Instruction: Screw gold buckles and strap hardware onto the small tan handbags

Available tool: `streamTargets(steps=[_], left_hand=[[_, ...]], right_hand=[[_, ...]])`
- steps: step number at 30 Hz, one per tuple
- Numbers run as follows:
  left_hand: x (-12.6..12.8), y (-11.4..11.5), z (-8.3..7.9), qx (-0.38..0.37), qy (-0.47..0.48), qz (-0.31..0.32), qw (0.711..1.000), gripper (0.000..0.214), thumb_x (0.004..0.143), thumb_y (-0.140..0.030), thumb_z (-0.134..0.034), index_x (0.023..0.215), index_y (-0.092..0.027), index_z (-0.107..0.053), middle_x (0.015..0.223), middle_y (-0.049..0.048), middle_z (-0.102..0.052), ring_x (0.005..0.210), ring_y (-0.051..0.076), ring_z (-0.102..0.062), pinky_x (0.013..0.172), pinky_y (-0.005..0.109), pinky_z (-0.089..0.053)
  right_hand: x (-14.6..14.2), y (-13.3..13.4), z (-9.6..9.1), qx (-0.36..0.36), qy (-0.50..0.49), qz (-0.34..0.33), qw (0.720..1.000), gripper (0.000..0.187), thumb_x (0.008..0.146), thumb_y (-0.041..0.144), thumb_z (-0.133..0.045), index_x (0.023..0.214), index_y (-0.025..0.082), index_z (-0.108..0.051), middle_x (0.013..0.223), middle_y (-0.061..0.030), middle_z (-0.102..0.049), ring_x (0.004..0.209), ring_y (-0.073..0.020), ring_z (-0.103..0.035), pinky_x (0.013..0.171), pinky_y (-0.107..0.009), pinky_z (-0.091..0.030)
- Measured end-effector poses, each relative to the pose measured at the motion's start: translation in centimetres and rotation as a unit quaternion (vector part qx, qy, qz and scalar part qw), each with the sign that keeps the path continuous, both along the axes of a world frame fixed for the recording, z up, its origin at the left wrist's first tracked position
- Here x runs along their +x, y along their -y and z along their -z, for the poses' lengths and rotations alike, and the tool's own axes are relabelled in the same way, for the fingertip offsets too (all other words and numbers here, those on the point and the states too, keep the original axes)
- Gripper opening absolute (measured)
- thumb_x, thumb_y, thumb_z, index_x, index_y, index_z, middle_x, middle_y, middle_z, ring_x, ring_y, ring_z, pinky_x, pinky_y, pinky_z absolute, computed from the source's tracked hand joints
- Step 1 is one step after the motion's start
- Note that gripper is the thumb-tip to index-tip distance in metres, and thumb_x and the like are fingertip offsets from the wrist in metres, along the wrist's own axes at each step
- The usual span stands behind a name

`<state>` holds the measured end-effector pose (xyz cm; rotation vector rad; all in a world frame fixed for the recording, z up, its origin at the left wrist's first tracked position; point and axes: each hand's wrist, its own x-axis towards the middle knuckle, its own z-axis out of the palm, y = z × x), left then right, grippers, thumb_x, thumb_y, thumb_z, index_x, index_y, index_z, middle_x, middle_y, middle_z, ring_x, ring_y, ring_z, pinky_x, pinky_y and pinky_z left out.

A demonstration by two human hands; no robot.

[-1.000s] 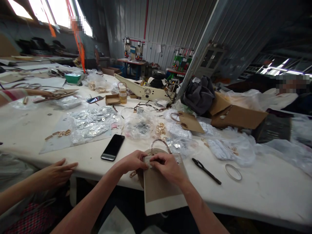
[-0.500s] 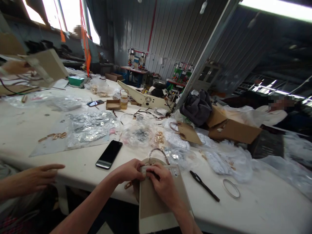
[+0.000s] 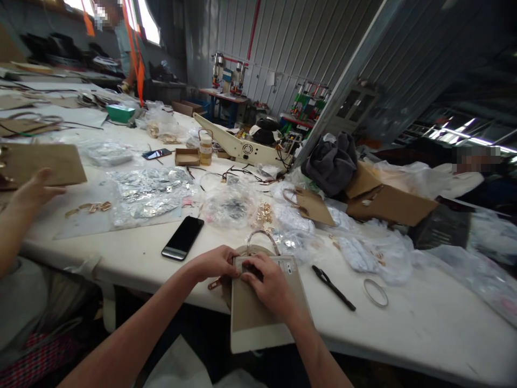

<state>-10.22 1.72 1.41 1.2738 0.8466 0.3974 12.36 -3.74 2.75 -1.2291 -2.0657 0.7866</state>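
A flat beige bag panel [image 3: 258, 318] with a curved handle [image 3: 263, 237] lies at the near edge of the white table [image 3: 404, 328], hanging over it. My left hand [image 3: 214, 262] grips the panel's upper left corner with fingers closed. My right hand [image 3: 270, 283] presses closed fingers on a small dark fitting at the panel's top. A gold metal piece [image 3: 214, 283] sticks out under my left hand.
A black phone [image 3: 182, 238] lies left of my hands; a black pen [image 3: 333, 288] and a metal ring [image 3: 375, 292] lie to the right. Plastic bags of metal hardware [image 3: 149, 196] and cardboard pieces [image 3: 390, 202] fill the table's middle. A co-worker's hand [image 3: 30, 188] holds a brown board at far left.
The co-worker's hand rose from the table edge to a brown board at far left. My hands stayed on the panel's top, and the view shifted slightly.
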Motion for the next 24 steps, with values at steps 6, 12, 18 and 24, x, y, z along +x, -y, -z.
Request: streamTargets(steps=[6, 12, 18, 24], left_hand=[[-0.2, -0.4, 0.0, 0.003, -0.005, 0.018, 1.0, 0.041, 0.071, -0.043, -0.088, 0.096, -0.011, -0.081, 0.083, 0.0062, -0.075, 0.071, 0.017, -0.062, 0.062, 0.025, -0.04], [1.1, 0.0, -0.2, 0.024, -0.071, -0.044, 0.996, 0.03, 0.063, -0.035, -0.079, 0.082, -0.013, -0.076, 0.073, 0.0033, -0.069, 0.065, 0.018, -0.057, 0.058, 0.028, -0.038], [2.0, 0.0, -0.4, 0.0, -0.086, -0.089, 0.992, 0.031, 0.056, -0.031, -0.073, 0.081, -0.012, -0.078, 0.069, 0.0034, -0.067, 0.064, 0.019, -0.058, 0.056, 0.028, -0.039], [2.0, 0.7, -1.1, 0.014, -0.054, -0.078, 0.995, 0.027, 0.062, -0.028, -0.074, 0.084, -0.013, -0.079, 0.075, 0.0039, -0.071, 0.068, 0.019, -0.061, 0.057, 0.027, -0.041]], right_hand=[[5.9, 1.0, -2.2, 0.068, -0.072, 0.089, 0.991, 0.039, 0.103, 0.037, -0.076, 0.14, 0.028, -0.069, 0.128, -0.0092, -0.072, 0.107, -0.0251, -0.071, 0.1, -0.042, -0.058], [20.9, 0.3, 2.6, 0.031, 0.21, 0.361, 0.908, 0.056, 0.091, 0.069, -0.071, 0.115, 0.018, -0.075, 0.115, -0.0168, -0.071, 0.102, -0.0345, -0.068, 0.095, -0.052, -0.054], [25.2, 0.3, 7.2, 0.019, 0.238, 0.282, 0.929, 0.046, 0.097, 0.066, -0.058, 0.104, 0.021, -0.065, 0.107, -0.0155, -0.07, 0.105, -0.0342, -0.064, 0.098, -0.05, -0.052], [21.8, 0.9, 2.9, 0.055, 0.013, 0.355, 0.933, 0.048, 0.101, 0.064, -0.063, 0.121, 0.021, -0.06, 0.092, -0.0081, -0.07, 0.08, -0.0256, -0.066, 0.079, -0.043, -0.054]])
